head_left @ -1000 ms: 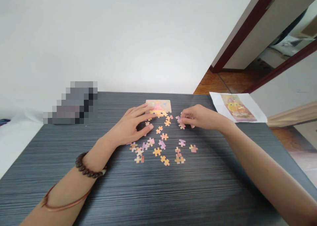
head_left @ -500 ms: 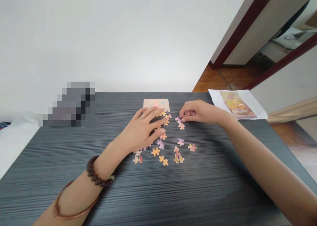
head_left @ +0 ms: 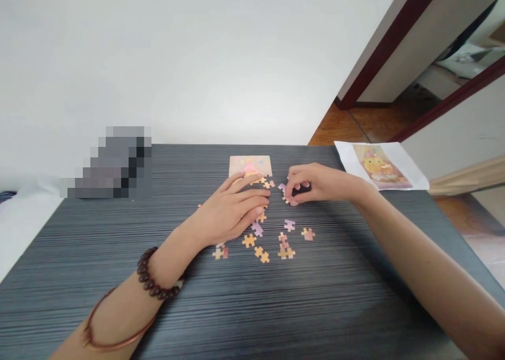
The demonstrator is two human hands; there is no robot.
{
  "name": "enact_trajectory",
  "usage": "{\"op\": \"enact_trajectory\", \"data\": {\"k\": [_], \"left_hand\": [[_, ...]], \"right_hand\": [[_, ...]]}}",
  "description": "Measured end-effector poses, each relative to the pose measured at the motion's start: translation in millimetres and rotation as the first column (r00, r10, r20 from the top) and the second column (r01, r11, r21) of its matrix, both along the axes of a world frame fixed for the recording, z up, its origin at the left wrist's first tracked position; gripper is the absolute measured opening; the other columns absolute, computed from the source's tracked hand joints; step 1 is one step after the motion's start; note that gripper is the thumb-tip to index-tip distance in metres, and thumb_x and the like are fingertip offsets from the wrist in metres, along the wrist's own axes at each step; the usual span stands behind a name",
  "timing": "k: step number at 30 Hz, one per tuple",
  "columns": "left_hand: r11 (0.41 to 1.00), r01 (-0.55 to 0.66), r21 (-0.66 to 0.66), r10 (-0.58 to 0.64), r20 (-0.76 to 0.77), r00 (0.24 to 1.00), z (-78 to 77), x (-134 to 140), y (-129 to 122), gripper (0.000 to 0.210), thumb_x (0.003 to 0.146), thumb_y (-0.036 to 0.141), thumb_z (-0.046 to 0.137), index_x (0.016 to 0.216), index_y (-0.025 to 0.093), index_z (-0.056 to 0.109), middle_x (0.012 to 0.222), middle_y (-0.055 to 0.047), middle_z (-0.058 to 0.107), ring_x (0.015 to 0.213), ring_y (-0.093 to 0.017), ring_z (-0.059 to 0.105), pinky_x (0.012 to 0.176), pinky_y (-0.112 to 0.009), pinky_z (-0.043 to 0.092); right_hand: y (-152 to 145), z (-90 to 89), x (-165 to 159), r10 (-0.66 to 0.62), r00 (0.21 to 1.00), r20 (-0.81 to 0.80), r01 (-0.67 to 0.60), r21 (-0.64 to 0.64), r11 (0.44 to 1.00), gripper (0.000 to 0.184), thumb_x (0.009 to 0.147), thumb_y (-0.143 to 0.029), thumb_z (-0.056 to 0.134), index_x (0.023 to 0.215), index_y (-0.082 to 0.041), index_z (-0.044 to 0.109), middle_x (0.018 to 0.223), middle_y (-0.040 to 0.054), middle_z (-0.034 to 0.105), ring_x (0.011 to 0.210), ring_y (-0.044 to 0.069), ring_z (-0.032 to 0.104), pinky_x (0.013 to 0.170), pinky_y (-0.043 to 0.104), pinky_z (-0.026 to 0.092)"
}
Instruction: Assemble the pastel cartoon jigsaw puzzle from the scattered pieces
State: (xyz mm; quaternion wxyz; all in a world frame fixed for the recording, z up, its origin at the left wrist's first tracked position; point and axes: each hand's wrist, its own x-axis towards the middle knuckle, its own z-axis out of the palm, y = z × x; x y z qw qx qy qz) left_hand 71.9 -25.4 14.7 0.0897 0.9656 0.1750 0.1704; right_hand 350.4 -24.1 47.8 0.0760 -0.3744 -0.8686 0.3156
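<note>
My left hand lies flat over several jigsaw pieces, fingers stretched out and partly covering them. Just beyond its fingertips is a joined, pale pink puzzle section. My right hand pinches at a jigsaw piece with thumb and forefinger. A purple piece shows beside those fingertips, its neighbour partly hidden. Nearer to me lie a purple piece, a yellow-and-pink piece, an orange piece and a pair of orange pieces. Pink and tan pieces sit close together.
A paper sheet with a printed yellow cartoon picture lies at the table's far right. A blurred dark object stands at the far left. The dark table meets a white wall behind, with a doorway to the right.
My right thumb and fingertips have shifted slightly toward me, onto the lower piece by the purple one. My left hand stays over the pieces, its fingers a little lower.
</note>
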Motion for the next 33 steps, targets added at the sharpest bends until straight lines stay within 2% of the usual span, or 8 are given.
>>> {"op": "enact_trajectory", "data": {"k": [7,14,18,20,23,27,31,33], "left_hand": [[0.999,-0.03,0.018,0.029,0.014,0.999,-2.9,0,2,0.036,0.106,0.03,0.039,0.127,0.013,0.064,0.143,-0.007,0.06,0.145,-0.029,0.037,0.122,-0.052,0.031],[1.0,-0.024,-0.014,0.025,0.093,0.995,-1.0,-1,2,0.029,0.104,0.026,0.042,0.116,0.017,0.067,0.117,-0.007,0.071,0.128,-0.025,0.052,0.113,-0.045,0.042],[0.997,-0.079,-0.02,0.08,0.11,0.991,-0.7,-1,3,0.028,0.104,0.025,0.043,0.109,0.017,0.069,0.111,-0.009,0.068,0.114,-0.023,0.058,0.102,-0.042,0.049],[0.997,-0.083,-0.003,0.083,0.103,0.991,-2.1,-1,3,0.027,0.104,0.026,0.044,0.111,0.017,0.069,0.116,-0.01,0.067,0.118,-0.024,0.058,0.104,-0.043,0.048],[0.997,-0.069,0.028,0.066,0.084,0.994,-5.0,-1,4,0.029,0.104,0.029,0.046,0.119,0.018,0.068,0.13,-0.01,0.065,0.13,-0.026,0.053,0.111,-0.046,0.044],[0.994,-0.103,0.042,0.1,0.068,0.993,-7.3,-2,4,0.031,0.104,0.03,0.045,0.123,0.018,0.067,0.135,-0.008,0.064,0.136,-0.026,0.05,0.114,-0.047,0.042],[0.99,-0.132,0.047,0.129,0.052,0.99,-8.0,-2,5,0.032,0.104,0.031,0.046,0.125,0.018,0.066,0.14,-0.009,0.061,0.138,-0.026,0.048,0.115,-0.048,0.041],[0.99,-0.136,0.047,0.134,0.038,0.99,-8.3,-3,5,0.033,0.104,0.032,0.045,0.126,0.019,0.066,0.141,-0.009,0.061,0.139,-0.026,0.048,0.115,-0.048,0.04]], "right_hand": [[2,-5.6,4,-0.06,0.998,0.001,0.06,0.045,0.997,0.029,0.082,-0.036,0.077,0.107,-0.021,0.075,0.092,0.0036,0.061,0.083,0.018,0.06,0.077,0.03,0.045],[-1,-6.8,-3,-0.026,1.0,-0.007,0.026,0.048,0.998,0.019,0.088,-0.033,0.072,0.103,-0.023,0.077,0.094,0.0039,0.064,0.084,0.018,0.062,0.078,0.03,0.045],[-2,-12.5,-9,-0.087,0.996,-0.031,0.09,0.133,0.987,0.027,0.085,-0.043,0.074,0.102,-0.021,0.074,0.09,0.0035,0.063,0.078,0.017,0.059,0.072,0.028,0.043],[0,-13.9,-7,-0.1,0.994,-0.036,0.105,0.172,0.979,0.029,0.087,-0.044,0.072,0.104,-0.021,0.074,0.087,0.0034,0.063,0.076,0.017,0.057,0.07,0.028,0.042],[2,-11.9,-1,-0.074,0.997,-0.012,0.075,0.201,0.977,0.022,0.095,-0.035,0.061,0.102,-0.021,0.076,0.089,0.0055,0.067,0.081,0.018,0.061,0.074,0.03,0.043],[2,-7.3,6,-0.087,0.996,0.035,0.076,0.253,0.965,0.021,0.094,-0.029,0.06,0.095,-0.021,0.078,0.087,0.0063,0.068,0.081,0.019,0.062,0.075,0.031,0.044],[-1,-8.3,5,-0.084,0.996,0.037,0.07,0.29,0.955,0.029,0.096,-0.03,0.056,0.117,-0.026,0.075,0.097,0.0064,0.066,0.085,0.018,0.062,0.077,0.031,0.045],[-1,-9.3,4,-0.049,0.997,0.057,0.03,0.284,0.958,0.031,0.097,-0.029,0.054,0.12,-0.029,0.075,0.095,0.0054,0.066,0.084,0.018,0.061,0.076,0.031,0.045]]}}
